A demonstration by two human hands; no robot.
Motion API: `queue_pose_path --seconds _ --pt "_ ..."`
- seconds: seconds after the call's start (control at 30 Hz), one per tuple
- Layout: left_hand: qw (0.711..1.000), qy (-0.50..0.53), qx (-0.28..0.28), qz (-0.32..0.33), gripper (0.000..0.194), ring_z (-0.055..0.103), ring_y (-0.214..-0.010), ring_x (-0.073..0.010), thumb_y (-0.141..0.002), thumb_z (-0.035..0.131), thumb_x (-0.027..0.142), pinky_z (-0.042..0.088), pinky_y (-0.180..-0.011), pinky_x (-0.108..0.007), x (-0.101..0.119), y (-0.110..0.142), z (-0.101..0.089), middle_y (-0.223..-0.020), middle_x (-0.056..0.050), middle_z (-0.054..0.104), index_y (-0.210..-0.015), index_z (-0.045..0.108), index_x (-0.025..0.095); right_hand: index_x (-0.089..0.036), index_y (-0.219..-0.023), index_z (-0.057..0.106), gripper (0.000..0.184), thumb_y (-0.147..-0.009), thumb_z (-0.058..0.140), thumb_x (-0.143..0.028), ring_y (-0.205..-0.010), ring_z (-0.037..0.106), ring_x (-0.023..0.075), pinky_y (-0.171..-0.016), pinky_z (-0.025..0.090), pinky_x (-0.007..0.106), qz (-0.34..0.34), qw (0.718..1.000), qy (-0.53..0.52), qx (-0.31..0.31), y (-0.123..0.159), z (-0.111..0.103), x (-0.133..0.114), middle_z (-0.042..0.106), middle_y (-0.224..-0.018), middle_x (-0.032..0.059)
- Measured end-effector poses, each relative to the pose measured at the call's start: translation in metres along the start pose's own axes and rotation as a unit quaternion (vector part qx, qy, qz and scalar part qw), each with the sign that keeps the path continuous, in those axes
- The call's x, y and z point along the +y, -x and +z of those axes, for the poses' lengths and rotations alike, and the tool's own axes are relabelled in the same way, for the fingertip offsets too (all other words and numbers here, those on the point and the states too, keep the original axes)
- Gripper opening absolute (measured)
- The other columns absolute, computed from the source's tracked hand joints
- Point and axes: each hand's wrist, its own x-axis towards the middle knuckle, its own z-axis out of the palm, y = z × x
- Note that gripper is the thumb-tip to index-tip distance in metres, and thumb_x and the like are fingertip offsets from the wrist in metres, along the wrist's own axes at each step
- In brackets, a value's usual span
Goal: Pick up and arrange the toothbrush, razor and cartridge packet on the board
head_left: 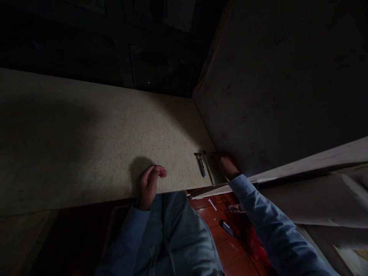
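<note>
My left hand [151, 182] hovers over the front edge of a pale marbled tabletop [115, 145]. Its fingers are loosely curled, and nothing shows in them. At the tabletop's right end lies a razor [201, 165], its head pointing away from me. Just right of it and roughly parallel is a slim, light-handled toothbrush [209, 168]. My right hand [227, 165] is beside the toothbrush, close against the wall, with its fingers drawn together and pointing left. Deep shadow covers the fingertips, so whatever they grip cannot be made out.
A patterned wall [281, 88] borders the tabletop on the right. Dark cabinet panels [120, 50] stand behind it. Below, on the red tiled floor [227, 249], lie a small white strip [212, 204], a grey-and-black object [227, 227] and red cloth-like material [254, 243].
</note>
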Motion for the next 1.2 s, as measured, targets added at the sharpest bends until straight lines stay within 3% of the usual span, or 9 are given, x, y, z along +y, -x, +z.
queue_pose_path --seconds 0.3,0.67,1.2 --pt "1.000 -0.005 -0.004 0.003 0.033 0.065 -0.064 -0.0160 -0.089 0.058 0.045 0.053 -0.064 -0.028 -0.003 0.000 -0.001 -0.070 -0.004 0.069 -0.075 0.067 0.017 -0.016 -0.139 0.061 0.057 -0.086 0.048 0.001 -0.105 0.072 0.0249 -0.092 0.054 0.030 -0.008 0.999 -0.035 0.006 -0.002 -0.011 -0.001 0.074 -0.120 0.0167" --pt "1.000 -0.013 0.000 0.005 0.037 0.064 -0.064 -0.0162 -0.088 0.059 0.050 0.053 -0.063 -0.028 0.001 0.000 0.001 -0.069 -0.004 0.069 -0.073 0.067 0.017 -0.016 -0.134 0.066 0.056 -0.087 0.043 0.003 -0.108 0.072 0.0236 -0.094 0.053 0.029 0.019 0.996 -0.088 -0.024 -0.005 -0.009 -0.004 0.075 -0.119 0.0159" --pt "1.000 0.012 -0.006 -0.004 0.031 0.064 -0.065 -0.0156 -0.088 0.060 0.045 0.052 -0.064 -0.028 -0.005 -0.001 0.000 -0.070 -0.004 0.069 -0.076 0.068 0.017 -0.018 -0.116 0.077 0.046 -0.086 0.046 -0.001 -0.101 0.074 0.0215 -0.090 0.053 0.026 0.012 0.985 -0.174 -0.014 -0.018 -0.007 0.008 0.079 -0.108 0.0087"
